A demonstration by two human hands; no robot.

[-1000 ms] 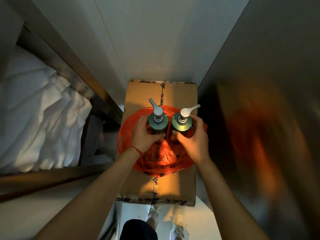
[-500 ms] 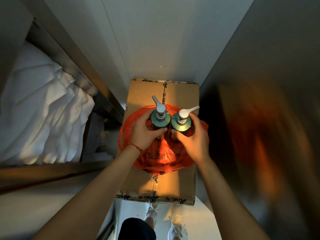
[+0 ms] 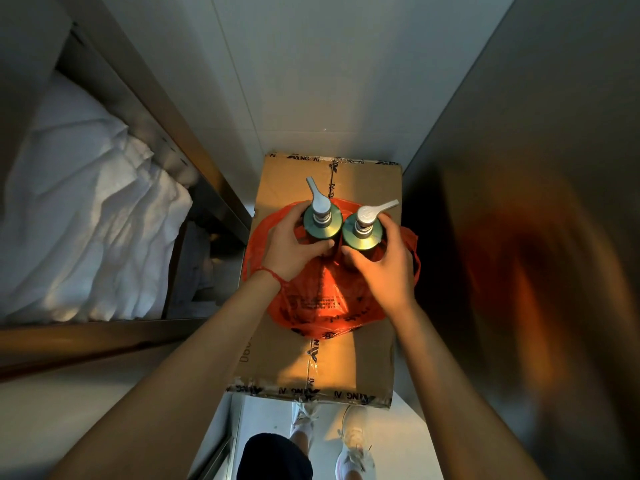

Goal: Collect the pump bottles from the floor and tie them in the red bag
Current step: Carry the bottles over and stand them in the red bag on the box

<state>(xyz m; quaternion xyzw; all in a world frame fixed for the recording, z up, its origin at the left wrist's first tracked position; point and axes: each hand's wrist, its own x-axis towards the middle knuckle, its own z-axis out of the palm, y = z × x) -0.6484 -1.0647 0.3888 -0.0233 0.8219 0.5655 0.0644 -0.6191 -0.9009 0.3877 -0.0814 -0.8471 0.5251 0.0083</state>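
Note:
Two green pump bottles with white pump heads stand upright side by side inside the open red bag point(image 3: 323, 303), which lies on a taped cardboard box point(image 3: 322, 365). My left hand point(image 3: 289, 251) wraps the left pump bottle point(image 3: 322, 225). My right hand point(image 3: 389, 268) wraps the right pump bottle point(image 3: 362, 233). The bottles touch each other. Their lower bodies are hidden by my fingers and the bag. The bag's rim is loose around the bottles.
A metal shelf frame point(image 3: 194, 161) with white bedding point(image 3: 86, 216) stands at the left. A shiny metal wall point(image 3: 536, 202) rises close on the right and a white wall at the back. My shoes point(image 3: 353, 445) stand on the floor below the box.
Both hands have kept hold of the bottles and shifted them slightly away from me, together; the left pump nozzle has turned a little.

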